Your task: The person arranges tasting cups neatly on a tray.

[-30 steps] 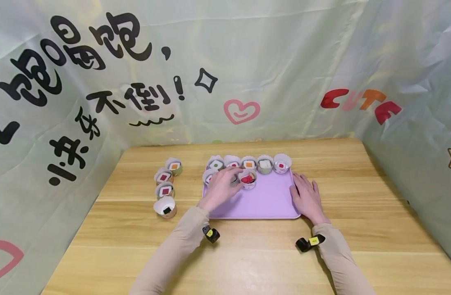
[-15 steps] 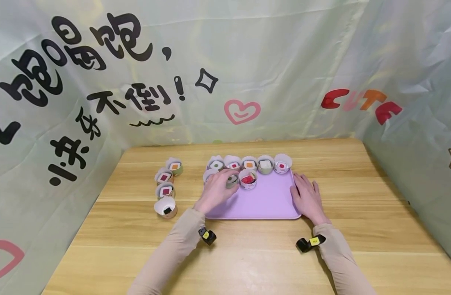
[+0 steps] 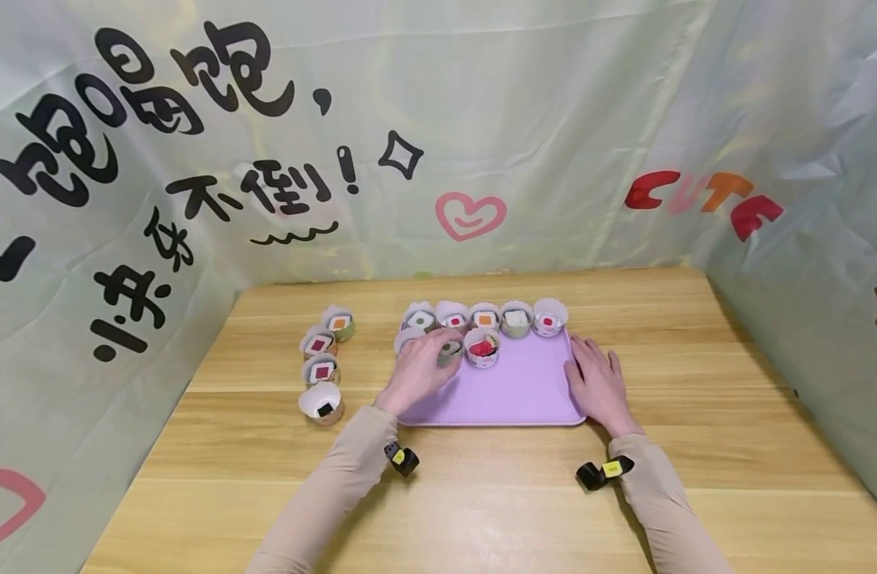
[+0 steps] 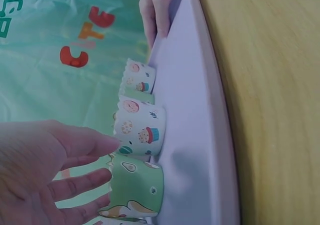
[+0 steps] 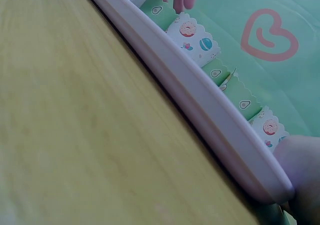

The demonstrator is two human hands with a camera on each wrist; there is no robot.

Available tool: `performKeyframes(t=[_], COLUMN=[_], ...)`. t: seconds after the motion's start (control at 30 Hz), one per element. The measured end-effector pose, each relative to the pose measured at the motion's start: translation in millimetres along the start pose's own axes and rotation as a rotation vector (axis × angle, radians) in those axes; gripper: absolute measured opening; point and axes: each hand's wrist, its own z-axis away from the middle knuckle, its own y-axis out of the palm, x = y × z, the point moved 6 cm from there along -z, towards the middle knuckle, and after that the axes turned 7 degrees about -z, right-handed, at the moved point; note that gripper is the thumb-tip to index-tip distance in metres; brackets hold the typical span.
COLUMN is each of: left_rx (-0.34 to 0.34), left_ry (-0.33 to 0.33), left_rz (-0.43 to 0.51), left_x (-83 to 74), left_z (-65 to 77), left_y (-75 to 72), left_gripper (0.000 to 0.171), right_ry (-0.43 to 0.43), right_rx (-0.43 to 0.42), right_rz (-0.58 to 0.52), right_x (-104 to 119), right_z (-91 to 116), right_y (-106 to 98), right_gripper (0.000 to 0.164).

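Five scallop-rimmed paper cups (image 3: 485, 308) line the back of the lilac rectangular tray (image 3: 525, 399), below the head view's centre. Your left hand (image 3: 420, 367), fingers loosely apart, is at the green avocado-print paper cup (image 4: 137, 182), upper left on the tray; contact is hard to judge. Your right hand (image 3: 596, 387), fingers extended, rests on the tray's right edge.

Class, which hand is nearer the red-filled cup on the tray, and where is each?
Left. The left hand is just left of the red-filled cup, by the neighbouring cup; the right hand is farther off, at the purple tray's right edge.
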Motion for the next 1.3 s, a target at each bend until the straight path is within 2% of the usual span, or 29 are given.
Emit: performKeyframes(t=[0.4, 0.7, 0.87, 1.0, 1.3], left_rx=[0.033, 0.001, 0.008, 0.045, 0.081], left_ry=[-0.015, 0.095, 0.108, 0.084, 0.078], left_rz=[-0.009, 0.029, 0.048, 0.022, -0.03], left_x=[7.5, 8.8, 12.0, 20.0, 40.2], left_z=[0.4, 2.5, 6.2, 10.4, 23.7], left_y=[6.6, -1.0, -11.2, -21.9, -58.3], left_gripper=[0.047, 0.048, 0.048, 0.053, 0.053], right_ry=[0.007, -0.001, -0.003, -0.001, 0.002], right_rx=[0.009, 0.001, 0.004, 0.006, 0.0], right_rz=[-0.006, 0.0, 0.0, -0.004, -0.002], right_x=[-3, -3, -2, -2, -3], right_z=[0, -1, -2, -2, -1], right_y=[3, 3, 3, 3, 2], right_gripper=[0.052, 0.051, 0.051, 0.051, 0.052])
